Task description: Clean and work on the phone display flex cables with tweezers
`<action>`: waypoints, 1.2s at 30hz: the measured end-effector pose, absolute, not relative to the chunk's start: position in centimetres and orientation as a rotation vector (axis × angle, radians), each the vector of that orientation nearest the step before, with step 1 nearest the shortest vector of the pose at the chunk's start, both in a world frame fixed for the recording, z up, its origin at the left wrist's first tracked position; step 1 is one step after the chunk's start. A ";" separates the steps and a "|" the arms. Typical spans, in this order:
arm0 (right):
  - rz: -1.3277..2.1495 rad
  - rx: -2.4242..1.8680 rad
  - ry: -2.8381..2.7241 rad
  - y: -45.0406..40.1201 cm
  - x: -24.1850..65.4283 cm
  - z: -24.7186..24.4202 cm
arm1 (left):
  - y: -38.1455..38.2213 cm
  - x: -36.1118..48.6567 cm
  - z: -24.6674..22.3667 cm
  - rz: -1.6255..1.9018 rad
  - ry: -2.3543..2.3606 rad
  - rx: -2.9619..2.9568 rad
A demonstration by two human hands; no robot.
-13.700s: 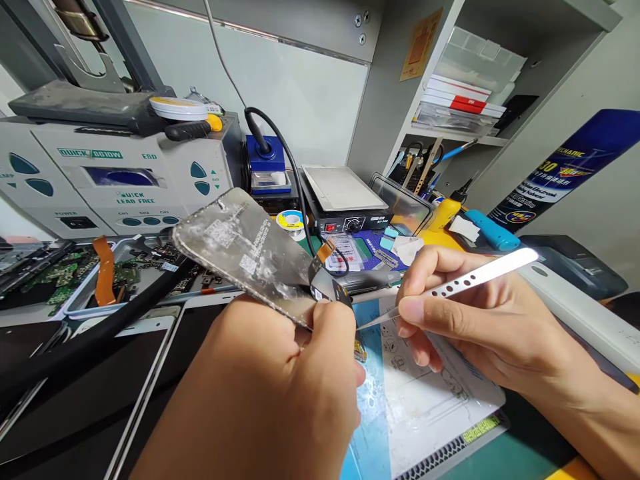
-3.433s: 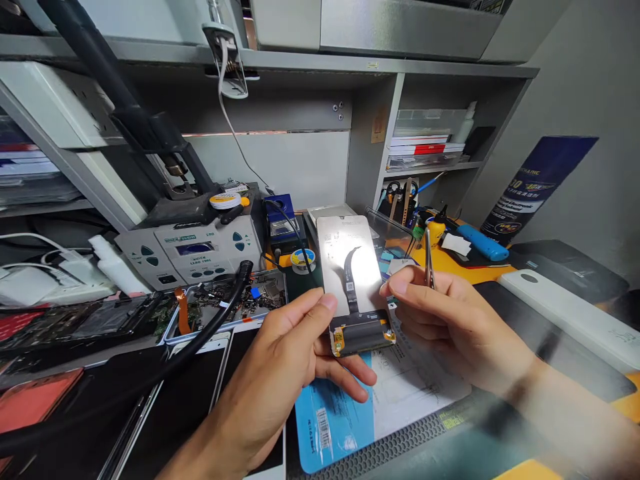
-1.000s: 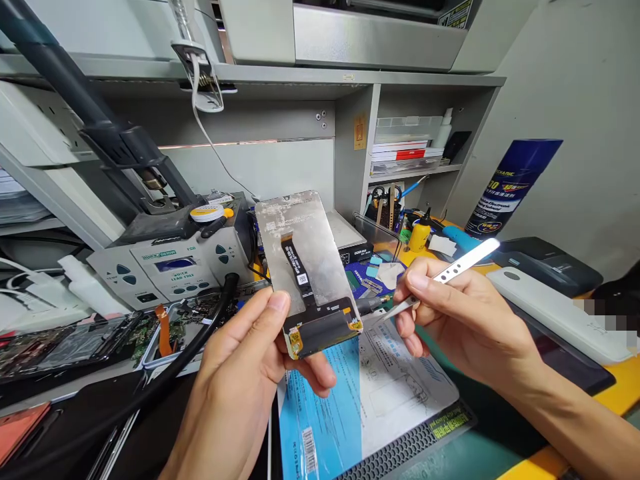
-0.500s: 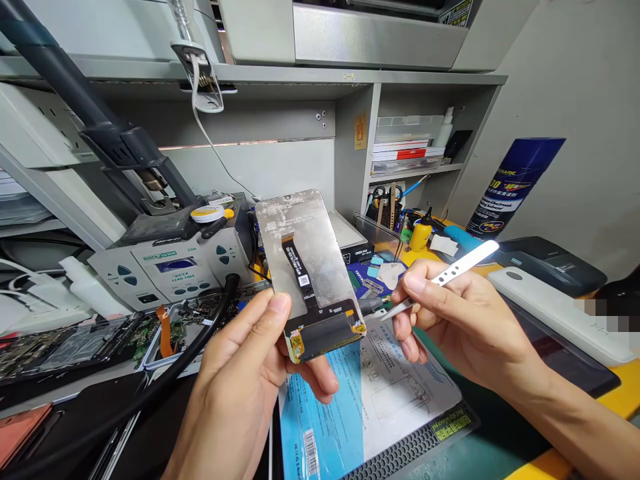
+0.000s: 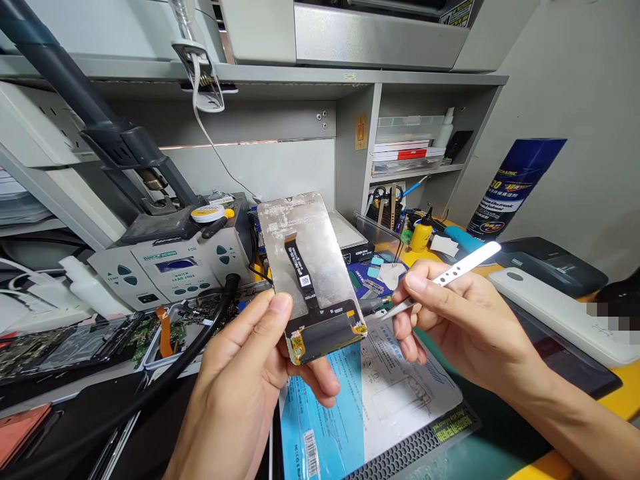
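Note:
A phone screen panel is held up by its lower left corner in my left hand, thumb on the metal back and fingers beneath. Its silvery back faces me, with a black flex cable down the middle and a dark strip with yellow corners along the bottom. My right hand pinches silver tweezers, whose tips point left, close to the panel's lower right corner. Whether the tips touch it I cannot tell. Below lies a blue and white printed sheet.
A hot air station stands at the left, its black hose crossing the lower left above circuit boards. Behind the right hand are a blue spray can, a yellow bottle and a white device. Shelves rise behind.
The panel has tipped slightly, its top edge a little lower in view. Both hands keep their grips and have hardly moved.

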State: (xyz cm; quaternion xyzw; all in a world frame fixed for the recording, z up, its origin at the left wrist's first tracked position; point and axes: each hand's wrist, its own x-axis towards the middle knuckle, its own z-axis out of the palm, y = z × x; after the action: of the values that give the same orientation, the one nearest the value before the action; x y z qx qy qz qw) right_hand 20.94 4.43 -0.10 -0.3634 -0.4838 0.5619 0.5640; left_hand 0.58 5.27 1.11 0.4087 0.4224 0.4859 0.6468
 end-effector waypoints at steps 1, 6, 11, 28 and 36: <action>1.326 -0.853 -1.141 4.5 20.9 -0.1 | 5.2 0.5 0.9 1.105 0.957 0.938; 1.343 -0.842 -1.141 4.6 20.9 -0.2 | 4.9 0.2 0.1 1.112 0.892 1.011; 1.358 -0.835 -1.134 4.7 20.9 -0.2 | 4.9 0.0 -0.1 1.114 0.888 1.025; 1.363 -0.802 -1.128 5.0 21.0 -0.5 | 4.6 -0.1 -0.3 1.130 0.877 1.065; 1.367 -0.803 -1.123 5.0 21.0 -0.5 | 4.8 0.2 -0.2 1.126 0.887 1.023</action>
State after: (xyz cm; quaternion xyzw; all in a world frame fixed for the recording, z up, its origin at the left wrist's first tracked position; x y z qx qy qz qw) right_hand 21.00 4.95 -0.48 -0.3412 -0.4773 0.5809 0.5642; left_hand 0.23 4.83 -0.15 0.4481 0.3885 0.4931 0.6366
